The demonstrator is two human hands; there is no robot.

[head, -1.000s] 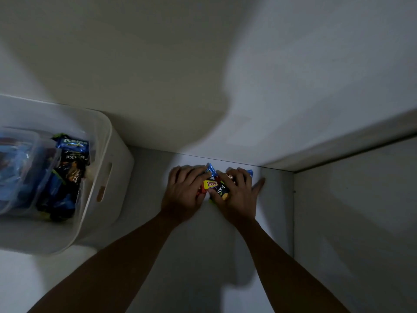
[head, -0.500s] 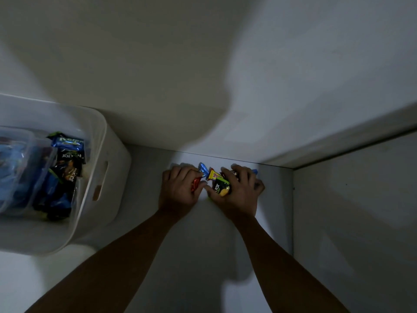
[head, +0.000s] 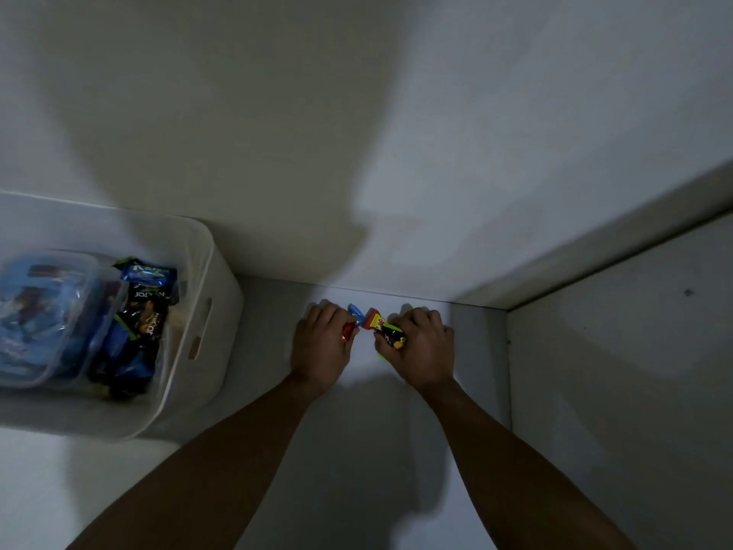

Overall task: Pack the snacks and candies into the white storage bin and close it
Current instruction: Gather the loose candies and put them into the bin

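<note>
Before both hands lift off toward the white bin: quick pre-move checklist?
1. Left hand grips red and blue wrapped candies: ok.
2. Right hand grips yellow-and-black snack packet: ok.
3. No strays under the hands: cannot tell, hidden.
4. White plastic storage bin open on top: ok.
5. Bin lid located: not ok, none in view.
</note>
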